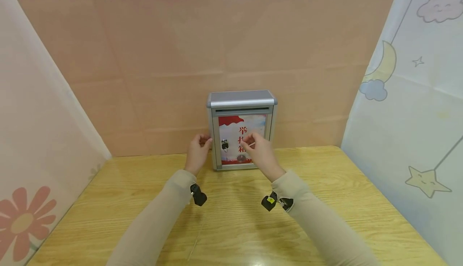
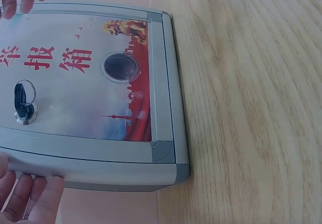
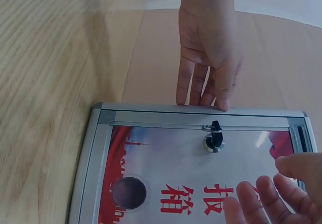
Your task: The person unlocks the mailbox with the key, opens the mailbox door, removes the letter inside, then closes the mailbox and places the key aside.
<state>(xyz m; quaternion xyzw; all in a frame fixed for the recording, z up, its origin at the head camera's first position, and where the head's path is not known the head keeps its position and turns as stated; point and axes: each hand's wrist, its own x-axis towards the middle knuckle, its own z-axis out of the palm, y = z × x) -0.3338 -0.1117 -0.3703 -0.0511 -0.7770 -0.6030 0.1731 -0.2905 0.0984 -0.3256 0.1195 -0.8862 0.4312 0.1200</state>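
A grey metal letter box (image 1: 243,98) stands upright on the table against the back wall. Its front door carries a printed panel with red characters and a small round window (image 2: 121,67). On the left of the door, a black key (image 3: 216,134) with a wire ring sits in the lock (image 2: 25,115). My left hand (image 1: 198,150) touches the box's left side with fairly straight fingers. In front of the panel hovers my right hand (image 1: 261,152), fingers loosely bent, with nothing seen in them in the right wrist view.
The wooden table (image 1: 137,209) extends around the box. A peach-coloured cloth (image 1: 162,57) hangs behind, and patterned white sheets close off the left and right sides. A slot (image 1: 242,109) runs across the box's upper front.
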